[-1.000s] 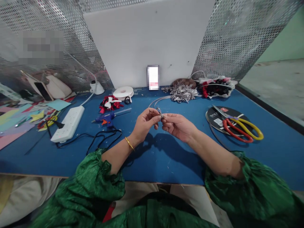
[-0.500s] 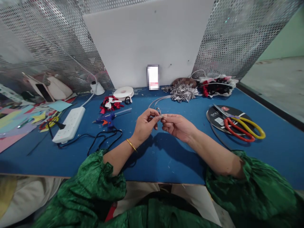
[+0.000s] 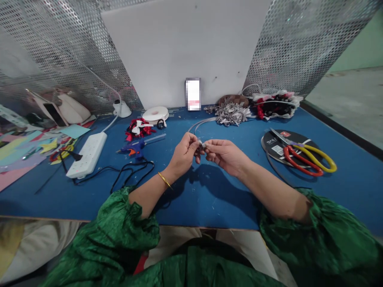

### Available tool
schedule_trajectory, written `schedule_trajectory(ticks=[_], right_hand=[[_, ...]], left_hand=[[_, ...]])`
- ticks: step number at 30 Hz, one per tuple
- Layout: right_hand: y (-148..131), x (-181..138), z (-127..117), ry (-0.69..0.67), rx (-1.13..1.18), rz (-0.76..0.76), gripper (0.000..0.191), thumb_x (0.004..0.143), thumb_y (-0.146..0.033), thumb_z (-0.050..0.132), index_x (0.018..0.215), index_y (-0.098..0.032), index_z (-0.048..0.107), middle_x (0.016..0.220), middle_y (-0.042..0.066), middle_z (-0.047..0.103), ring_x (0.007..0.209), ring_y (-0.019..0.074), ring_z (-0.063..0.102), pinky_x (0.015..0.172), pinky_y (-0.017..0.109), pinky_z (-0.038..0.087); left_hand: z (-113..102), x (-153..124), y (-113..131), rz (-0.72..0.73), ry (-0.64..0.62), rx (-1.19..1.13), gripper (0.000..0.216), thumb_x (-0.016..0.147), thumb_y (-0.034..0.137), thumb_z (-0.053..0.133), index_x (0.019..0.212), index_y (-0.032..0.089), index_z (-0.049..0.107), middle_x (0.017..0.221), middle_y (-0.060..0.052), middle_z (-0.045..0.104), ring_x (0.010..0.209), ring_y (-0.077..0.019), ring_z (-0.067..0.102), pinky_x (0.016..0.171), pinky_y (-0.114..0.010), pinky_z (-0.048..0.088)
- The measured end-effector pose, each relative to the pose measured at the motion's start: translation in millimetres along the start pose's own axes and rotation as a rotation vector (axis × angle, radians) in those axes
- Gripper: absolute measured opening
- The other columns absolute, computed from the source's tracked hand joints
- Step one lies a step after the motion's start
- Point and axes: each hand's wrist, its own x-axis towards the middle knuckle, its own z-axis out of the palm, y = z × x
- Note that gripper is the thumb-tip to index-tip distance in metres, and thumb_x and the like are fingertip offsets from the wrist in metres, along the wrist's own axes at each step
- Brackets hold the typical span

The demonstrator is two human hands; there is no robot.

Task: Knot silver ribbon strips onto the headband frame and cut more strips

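Over the middle of the blue table, my left hand [image 3: 184, 153] and my right hand [image 3: 225, 155] meet fingertip to fingertip. Both are pinched on a narrow grey ribbon [image 3: 202, 146], folded into a small bundle between them. The fingers cover part of it, so the exact shape of the fold is hidden. From behind my left hand, strands of grey ribbon [image 3: 201, 122] curve back toward a pile of grey ribbon bows [image 3: 232, 114]. A gold bangle [image 3: 164, 180] circles my left wrist.
Scissors [image 3: 305, 155] with red and yellow handles lie on a black ribbon spool [image 3: 278, 145] at right. Left are a blue glue gun [image 3: 133, 149], its black cord, a white power strip [image 3: 88, 155], red bows [image 3: 136, 128] and a white ribbon roll [image 3: 155, 114]. A phone [image 3: 193, 94] stands behind.
The upright grey loop between my fingertips has been drawn down into a smaller, tighter bundle. My hands stay in nearly the same place; the camera view has shifted slightly.
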Motion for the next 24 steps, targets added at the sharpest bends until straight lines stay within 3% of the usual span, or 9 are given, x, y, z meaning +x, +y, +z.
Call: schedule_trajectory(ticks=[9,15,24], right_hand=[[0.4,1.3,-2.7,0.073,-0.112,-0.103,0.021,0.070,-0.029,0.075,0.069,-0.015,0.060,0.065,0.002,0.061,0.053,0.0061,0.045,0.053,0.022,0.035],[-2.8,0.8,-2.5,0.096,-0.104,-0.146,0.024,0.070,-0.030,0.076,0.067,-0.017,0.056,0.063,0.000,0.058,0.054,0.0070,0.043,0.055,0.023,0.036],[3.7,2.4,0.4,0.159,-0.183,-0.221,0.023,0.071,-0.034,0.072,0.069,-0.017,0.058,0.064,0.000,0.059,0.055,0.0079,0.042,0.056,0.025,0.033]], left_hand=[[-5.8,4.0,2.2,-0.071,-0.074,-0.074,0.020,0.094,0.036,0.048,0.088,0.020,0.038,0.079,0.001,0.063,0.045,-0.0071,0.057,0.048,-0.022,0.043],[-8.5,6.0,1.7,-0.115,-0.129,-0.203,0.025,0.092,0.039,0.051,0.087,0.020,0.036,0.081,-0.002,0.069,0.048,-0.0090,0.059,0.054,-0.024,0.045],[-5.7,6.3,-2.6,-0.170,-0.071,-0.326,0.036,0.088,0.054,0.052,0.090,0.019,0.044,0.084,-0.007,0.071,0.058,-0.0121,0.062,0.056,-0.026,0.048]])
